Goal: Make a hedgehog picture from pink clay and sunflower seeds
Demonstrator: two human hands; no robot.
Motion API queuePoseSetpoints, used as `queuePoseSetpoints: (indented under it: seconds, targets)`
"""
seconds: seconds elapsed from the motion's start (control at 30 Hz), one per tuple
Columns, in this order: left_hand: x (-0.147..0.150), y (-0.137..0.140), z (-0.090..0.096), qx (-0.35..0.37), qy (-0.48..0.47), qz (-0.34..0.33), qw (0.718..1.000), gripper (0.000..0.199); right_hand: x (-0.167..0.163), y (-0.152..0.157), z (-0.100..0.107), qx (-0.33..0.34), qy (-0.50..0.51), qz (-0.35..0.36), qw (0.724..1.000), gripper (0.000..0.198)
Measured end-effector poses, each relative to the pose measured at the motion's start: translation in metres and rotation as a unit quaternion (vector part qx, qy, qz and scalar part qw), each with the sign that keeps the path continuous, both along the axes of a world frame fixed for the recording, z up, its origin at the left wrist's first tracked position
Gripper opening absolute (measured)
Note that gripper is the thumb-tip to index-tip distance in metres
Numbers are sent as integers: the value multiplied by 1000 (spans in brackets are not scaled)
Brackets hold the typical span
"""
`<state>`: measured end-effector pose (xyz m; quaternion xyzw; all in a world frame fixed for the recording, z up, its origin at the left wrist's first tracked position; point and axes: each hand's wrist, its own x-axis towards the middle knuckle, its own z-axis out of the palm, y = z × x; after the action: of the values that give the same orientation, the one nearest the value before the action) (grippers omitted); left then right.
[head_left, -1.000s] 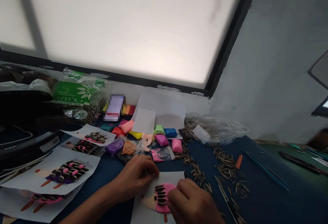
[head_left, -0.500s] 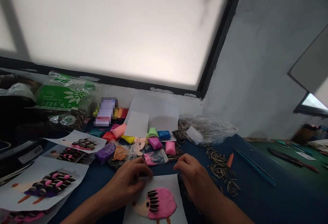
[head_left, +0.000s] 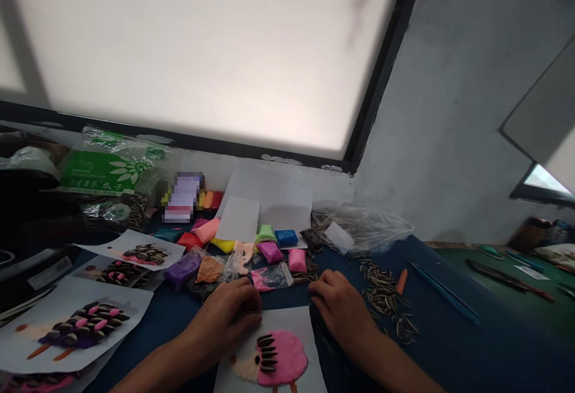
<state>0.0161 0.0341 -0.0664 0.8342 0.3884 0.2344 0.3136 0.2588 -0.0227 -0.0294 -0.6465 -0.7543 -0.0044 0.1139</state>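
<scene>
In front of me lies a white sheet (head_left: 291,318) with a pink clay hedgehog body (head_left: 290,357), a cream face and a short row of sunflower seeds (head_left: 268,354) set in the pink. My left hand (head_left: 231,312) rests at the sheet's upper left edge, fingers loosely bent, thumb apart from them, nothing visible in it. Beside the upper right edge is my right hand (head_left: 339,306), its fingers curled together. Their tips are hidden, so whatever they may hold does not show. A loose pile of sunflower seeds (head_left: 384,297) lies to its right.
Finished hedgehog pictures (head_left: 85,327) overlap at left. Packets of coloured clay, such as a pink one (head_left: 297,260) and a purple one (head_left: 183,267), lie beyond my hands. An orange clay stick (head_left: 402,281), blue tweezers (head_left: 444,293) and a clear bag of seeds (head_left: 368,228) are at right.
My right hand has drawn slightly nearer, its fingers more tucked in. My left hand's fingers have pulled back a little over the sheet's edge. The view has shifted slightly.
</scene>
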Motion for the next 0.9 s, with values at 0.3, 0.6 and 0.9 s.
queuePoseSetpoints:
  seconds: [0.3, 0.6, 0.9]
  targets:
    - [0, 3, -4, -31, 5, 3, 999, 8, -2, 7, -6, -16, -54, -3, 998, 20]
    - [-7, 2, 6, -51, 7, -27, 998, 12, -2, 3, 0, -44, -49, 31, 997, 18]
    - [-6, 2, 4, -26, 13, -25, 999, 12, -1, 0, 18, -97, -42, 65, 992, 13]
